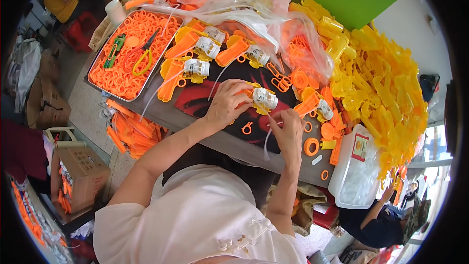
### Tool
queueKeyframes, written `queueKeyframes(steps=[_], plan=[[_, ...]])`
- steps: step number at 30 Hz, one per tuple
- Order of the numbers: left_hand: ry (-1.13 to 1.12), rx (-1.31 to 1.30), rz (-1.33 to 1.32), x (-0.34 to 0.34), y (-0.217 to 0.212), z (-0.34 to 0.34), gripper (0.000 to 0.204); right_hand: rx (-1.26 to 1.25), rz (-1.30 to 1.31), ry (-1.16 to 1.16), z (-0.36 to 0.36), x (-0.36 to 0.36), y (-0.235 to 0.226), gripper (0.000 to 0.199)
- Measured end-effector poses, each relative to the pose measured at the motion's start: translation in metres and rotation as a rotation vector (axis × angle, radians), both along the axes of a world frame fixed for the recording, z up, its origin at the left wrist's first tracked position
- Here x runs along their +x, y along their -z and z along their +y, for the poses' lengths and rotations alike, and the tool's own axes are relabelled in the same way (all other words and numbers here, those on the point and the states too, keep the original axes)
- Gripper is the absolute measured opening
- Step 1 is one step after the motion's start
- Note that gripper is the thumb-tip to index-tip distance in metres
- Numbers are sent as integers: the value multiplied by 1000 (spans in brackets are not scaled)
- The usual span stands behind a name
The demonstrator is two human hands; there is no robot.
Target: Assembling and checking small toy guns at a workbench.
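Note:
My left hand [227, 101] grips a half-built toy with a yellow shell and a white, clear-sided mechanism [265, 99] at its right end. Close to the right of it, my right hand [289, 129] is closed, thumb and fingertips pinched on a thin white strip [266, 142] that hangs below. An orange ring with a small tab [247, 127] lies on the dark mat between my hands. Similar yellow shells with orange handles [172, 78] and white mechanisms [197, 67] lie beyond my left hand. Another such unit [324, 109] rests to the right.
A metal tray of orange rings [132, 44] holds green cutters [115, 51] and scissors. Yellow shells [381, 73] are heaped at right, beside a white plastic tub [356, 166]. Bags of orange parts [303, 46] lie at the back. A co-worker [381, 225] is at lower right.

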State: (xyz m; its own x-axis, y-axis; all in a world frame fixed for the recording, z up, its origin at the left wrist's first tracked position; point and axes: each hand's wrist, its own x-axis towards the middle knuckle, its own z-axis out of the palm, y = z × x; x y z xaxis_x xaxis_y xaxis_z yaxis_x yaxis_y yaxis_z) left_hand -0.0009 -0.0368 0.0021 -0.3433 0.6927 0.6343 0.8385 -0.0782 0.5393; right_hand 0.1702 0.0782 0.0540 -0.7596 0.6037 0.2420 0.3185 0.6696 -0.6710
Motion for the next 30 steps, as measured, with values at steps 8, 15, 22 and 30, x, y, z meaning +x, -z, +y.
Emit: queueKeyframes(steps=[8, 15, 22, 30], plan=[[9, 1, 13, -11, 0, -4, 12, 377, 21, -39, -54, 4, 12, 18], [-100, -29, 36, 1, -18, 3, 21, 393, -68, 37, -75, 3, 42, 24], [-179, -221, 97, 10, -18, 6, 29, 329, -70, -97, -73, 15, 35, 18], [-198, -298, 20, -4, -28, 12, 16, 248, 43, -95, -56, 35, 6, 18]])
